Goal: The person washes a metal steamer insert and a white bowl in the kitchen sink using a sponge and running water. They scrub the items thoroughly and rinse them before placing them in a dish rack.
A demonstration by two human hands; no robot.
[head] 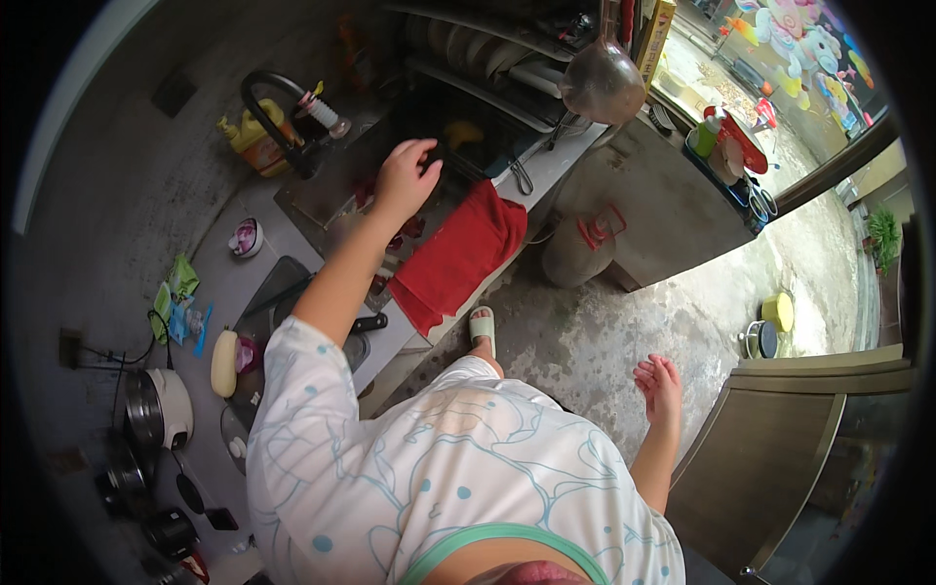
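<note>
My left hand (406, 179) is over the dark sink (314, 208), its fingers bent and apart, with nothing visible in them. Dark red scraps (409, 228) lie in the sink, partly hidden by my forearm. A red cloth (461, 256) drapes over the counter's front edge, just right of that arm. Behind the sink rises a black faucet (274, 110) with a white spray end. Below my forearm, a black knife handle (371, 322) sticks out over the counter. My right hand (660, 384) hangs away from the counter above the floor, loosely curled and holding nothing.
A yellow detergent bottle (263, 139), a small bowl with purple pieces (246, 238) and a pale peeled vegetable (224, 363) stand along the counter. A metal ladle (603, 84) hangs near the dish rack (475, 55). A gas cylinder (578, 252) stands beside a table (665, 197).
</note>
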